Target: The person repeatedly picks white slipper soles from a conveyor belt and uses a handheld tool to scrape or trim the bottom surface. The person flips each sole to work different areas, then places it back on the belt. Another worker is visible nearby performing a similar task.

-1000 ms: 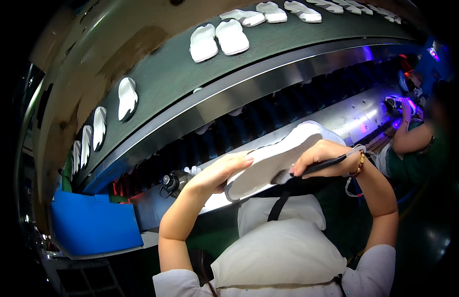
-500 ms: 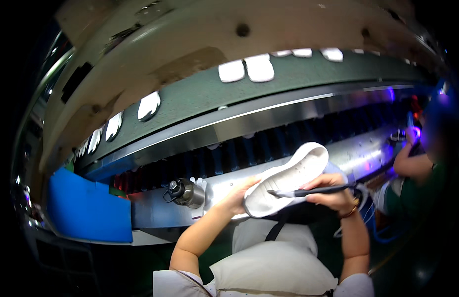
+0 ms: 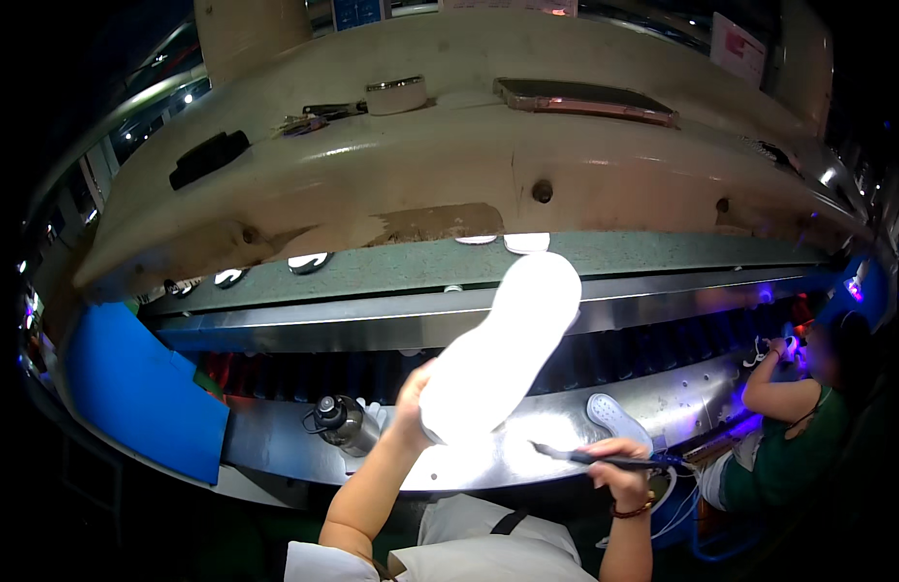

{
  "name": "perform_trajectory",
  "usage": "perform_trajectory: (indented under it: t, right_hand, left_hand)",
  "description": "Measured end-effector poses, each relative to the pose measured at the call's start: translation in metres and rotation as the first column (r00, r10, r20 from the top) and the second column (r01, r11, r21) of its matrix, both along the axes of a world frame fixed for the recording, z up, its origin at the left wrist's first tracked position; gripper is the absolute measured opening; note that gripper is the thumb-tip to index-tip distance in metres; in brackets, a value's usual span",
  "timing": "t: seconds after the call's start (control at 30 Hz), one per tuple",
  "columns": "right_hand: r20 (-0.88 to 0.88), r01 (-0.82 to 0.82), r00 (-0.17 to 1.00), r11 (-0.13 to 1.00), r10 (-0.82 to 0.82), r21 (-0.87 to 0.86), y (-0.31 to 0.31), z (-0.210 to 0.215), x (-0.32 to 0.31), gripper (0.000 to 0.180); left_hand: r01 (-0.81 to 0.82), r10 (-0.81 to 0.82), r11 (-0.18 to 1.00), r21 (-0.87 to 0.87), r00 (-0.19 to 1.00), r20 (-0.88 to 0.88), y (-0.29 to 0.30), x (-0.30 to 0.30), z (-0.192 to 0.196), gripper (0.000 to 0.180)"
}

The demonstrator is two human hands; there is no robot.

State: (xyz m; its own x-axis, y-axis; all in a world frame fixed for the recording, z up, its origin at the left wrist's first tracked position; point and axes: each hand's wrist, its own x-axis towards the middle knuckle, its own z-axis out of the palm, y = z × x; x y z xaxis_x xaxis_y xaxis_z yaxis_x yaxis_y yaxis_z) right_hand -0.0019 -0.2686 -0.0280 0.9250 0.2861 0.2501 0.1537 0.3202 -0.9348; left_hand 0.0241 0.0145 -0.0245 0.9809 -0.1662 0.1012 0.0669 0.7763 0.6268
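White sole (image 3: 503, 354): in left hand (image 3: 411, 407), fingers clasping its near end, partly hidden. Dark brush (image 3: 564, 454): in right hand (image 3: 620, 469), fingers pinched. Metal bench (image 3: 263, 438): below both. Bottle (image 3: 345, 425): left of left fingers. Green belt (image 3: 391, 268), beige ledge (image 3: 420, 155): beyond.

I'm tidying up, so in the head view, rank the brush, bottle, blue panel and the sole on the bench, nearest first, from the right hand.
1. Brush: in the right hand, tip pointing left.
2. Sole on the bench: just beyond.
3. Bottle: well left.
4. Blue panel: far left.
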Motion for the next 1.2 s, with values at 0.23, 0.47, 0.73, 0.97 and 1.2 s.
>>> perform_trajectory:
  t: [0.23,0.47,0.73,0.97,1.2]
  right_hand:
    - [-0.162,0.163,0.978,0.965,-0.131,0.207,-0.004,-0.020,0.011,0.013]
    - [-0.286,0.283,0.937,0.914,-0.200,0.290,-0.017,-0.035,0.009,0.013]
    - [-0.416,0.377,0.877,0.883,-0.242,0.280,-0.022,-0.049,0.004,0.012]
    - [-0.451,0.408,0.848,0.887,-0.280,0.216,-0.035,-0.052,0.011,0.011]
    - [-0.539,0.552,0.753,0.809,-0.378,0.203,-0.059,-0.077,0.006,0.011]
  left_hand:
    - [-0.438,0.366,0.566,-0.698,0.893,-0.263,0.050,0.096,0.048,0.065]
    - [-0.423,0.273,0.571,0.704,0.906,0.324,-0.006,0.153,0.073,0.068]
    - [-0.364,0.122,-0.307,0.879,0.901,0.415,-0.034,0.195,0.092,0.075]
    - [-0.705,0.048,-0.481,0.521,0.572,0.819,-0.020,0.184,0.072,0.064]
    - [-0.748,-0.118,-0.523,0.409,0.539,0.834,-0.036,0.191,0.054,0.056]
